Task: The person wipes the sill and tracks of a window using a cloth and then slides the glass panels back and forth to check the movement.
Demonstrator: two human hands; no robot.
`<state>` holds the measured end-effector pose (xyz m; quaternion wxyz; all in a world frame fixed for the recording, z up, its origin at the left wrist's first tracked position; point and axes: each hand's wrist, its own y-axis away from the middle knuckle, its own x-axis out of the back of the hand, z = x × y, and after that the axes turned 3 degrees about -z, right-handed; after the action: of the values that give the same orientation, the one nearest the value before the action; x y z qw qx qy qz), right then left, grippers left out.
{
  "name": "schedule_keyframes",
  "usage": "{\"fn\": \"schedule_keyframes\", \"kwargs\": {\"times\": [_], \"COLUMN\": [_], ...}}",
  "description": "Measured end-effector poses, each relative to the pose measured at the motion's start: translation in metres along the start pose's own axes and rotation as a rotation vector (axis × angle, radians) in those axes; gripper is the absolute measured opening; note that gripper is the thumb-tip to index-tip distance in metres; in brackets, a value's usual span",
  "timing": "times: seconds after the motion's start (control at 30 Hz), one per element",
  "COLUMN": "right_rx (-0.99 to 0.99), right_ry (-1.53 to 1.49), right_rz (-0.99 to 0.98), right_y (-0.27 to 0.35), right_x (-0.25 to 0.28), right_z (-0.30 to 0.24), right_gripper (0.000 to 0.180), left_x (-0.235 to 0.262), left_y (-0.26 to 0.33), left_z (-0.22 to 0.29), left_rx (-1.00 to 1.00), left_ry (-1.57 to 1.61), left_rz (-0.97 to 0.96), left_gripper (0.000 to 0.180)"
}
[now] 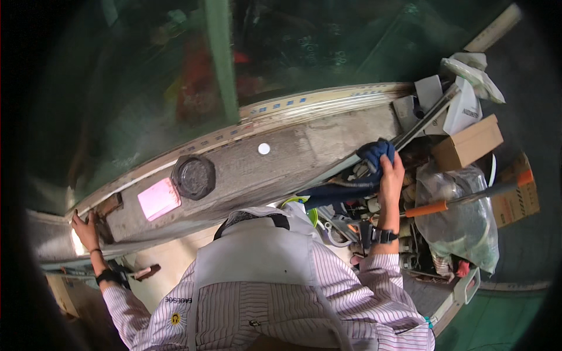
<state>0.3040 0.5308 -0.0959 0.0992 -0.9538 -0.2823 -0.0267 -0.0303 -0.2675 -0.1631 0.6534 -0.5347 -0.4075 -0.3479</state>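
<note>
A striped shirt [281, 316] under a pale apron fills the bottom centre. At centre right, the right hand [391, 178] is closed around a dark blue cloth [374, 153] above a cluttered cart of tools [410, 234]. At lower left, the left hand [85, 229] rests spread on the grey ledge [281, 167], gripping nothing.

A long, worn grey ledge [328, 146] runs slantwise across the view, with a pale metal rail [304, 105] along its far edge. Beyond it rises dark, greenish glass [134, 88], dim and smeared, split by a green upright post [221, 52]. Set in the ledge are a dark hexagonal cap [194, 176], a pink square patch [158, 198] and a small white disc [264, 148]. Green floor [497, 322] shows at the lower right. The light is low and murky.
</note>
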Motion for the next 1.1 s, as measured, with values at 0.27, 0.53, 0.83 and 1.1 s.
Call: {"fn": "schedule_keyframes", "kwargs": {"times": [0.27, 0.53, 0.83, 1.1], "right_rx": [0.443, 0.204, 0.152, 0.32], "right_ry": [0.617, 1.168, 1.333, 1.196], "right_rz": [0.297, -0.011, -0.096, -0.171], "right_y": [-0.132, -0.221, -0.222, -0.237], "right_x": [0.008, -0.005, 0.006, 0.006], "right_z": [0.024, 0.06, 0.087, 0.087], "right_gripper": [0.028, 0.038, 0.039, 0.041], "left_x": [0.046, 0.008, -0.003, 0.007], "left_y": [0.107, 0.126, 0.128, 0.126], "left_z": [0.211, 0.218, 0.209, 0.22], "left_rx": [-0.46, -0.174, -0.11, -0.158], "left_ry": [0.476, 0.661, 0.756, 0.585], "left_rz": [0.186, -0.03, -0.089, -0.105], "left_gripper": [0.044, 0.041, 0.039, 0.037]}}
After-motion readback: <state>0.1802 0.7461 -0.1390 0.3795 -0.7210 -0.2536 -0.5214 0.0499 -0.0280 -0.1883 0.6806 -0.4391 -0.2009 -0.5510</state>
